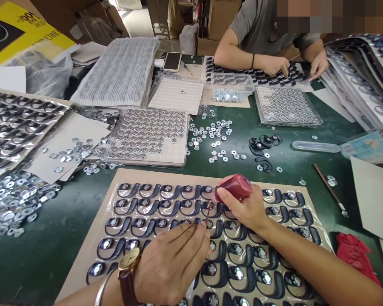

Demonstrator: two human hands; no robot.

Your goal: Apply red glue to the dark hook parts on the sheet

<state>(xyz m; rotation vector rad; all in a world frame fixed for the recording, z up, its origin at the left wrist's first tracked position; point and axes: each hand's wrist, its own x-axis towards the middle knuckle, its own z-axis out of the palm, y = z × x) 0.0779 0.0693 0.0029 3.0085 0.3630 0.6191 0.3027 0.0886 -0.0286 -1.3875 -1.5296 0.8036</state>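
My right hand (247, 210) is wrapped round a small dark red squeeze bottle (236, 187), which is tilted with its tip pointing down and left. My left hand (175, 259), with a watch at the wrist, pinches a thin reddish-brown stick (207, 214) just below the bottle's tip. Whether stick and tip touch, I cannot tell. Both hands are over a tan card sheet (92, 229) carrying rows of black hook-shaped pieces (143, 229) with shiny round silver centres. My left hand and forearms hide some of these pieces.
Loose metal washers (19, 208) lie heaped at left and scattered mid-table. Behind the sheet is a tray of round metal parts (147, 136). Another brown stick (330, 189) and a red cloth (357, 255) are at right. Across the table, a co-worker's hands (276, 66) handle another sheet.
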